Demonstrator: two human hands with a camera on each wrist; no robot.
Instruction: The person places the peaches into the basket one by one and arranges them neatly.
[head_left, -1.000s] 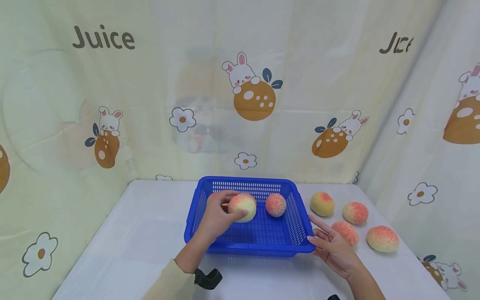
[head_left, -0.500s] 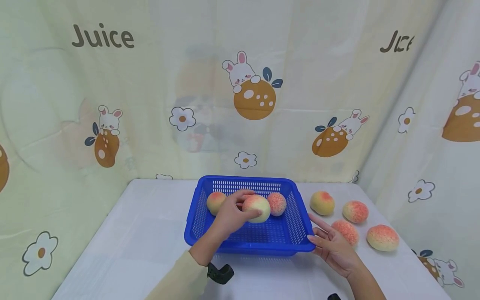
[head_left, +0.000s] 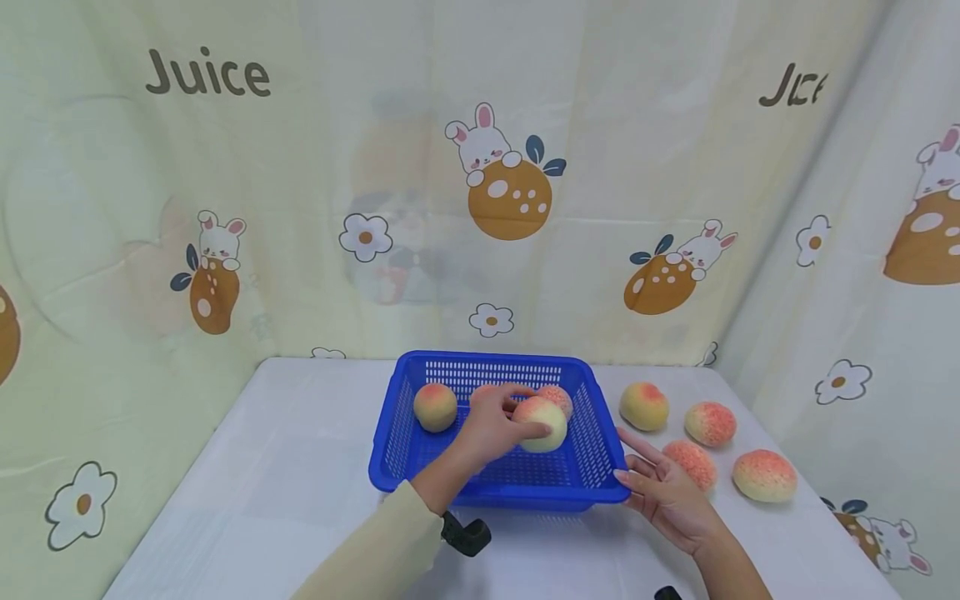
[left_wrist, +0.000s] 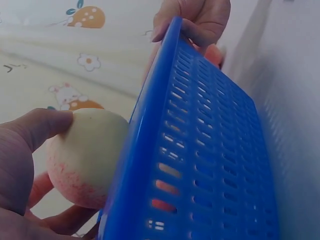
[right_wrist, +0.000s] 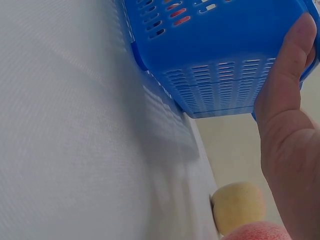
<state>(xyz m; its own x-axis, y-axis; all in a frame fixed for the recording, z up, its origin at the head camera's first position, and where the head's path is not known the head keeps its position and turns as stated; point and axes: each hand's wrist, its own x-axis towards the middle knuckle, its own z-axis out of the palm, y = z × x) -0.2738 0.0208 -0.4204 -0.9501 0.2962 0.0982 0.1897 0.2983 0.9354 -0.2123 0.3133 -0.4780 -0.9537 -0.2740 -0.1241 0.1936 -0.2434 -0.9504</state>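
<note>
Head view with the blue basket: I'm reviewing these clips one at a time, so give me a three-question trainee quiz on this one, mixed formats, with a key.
1. True or false: the person's right hand is touching the blue basket.

2. Multiple choice: what is the person's left hand holding?
A) the basket's rim
B) a peach
C) a cup
D) nothing

3. Count: in the head view, how many loose peaches lie on the white table to the right of the basket?

Key: 1. True; it is at the basket's right edge. 2. B. 3. Four.
</note>
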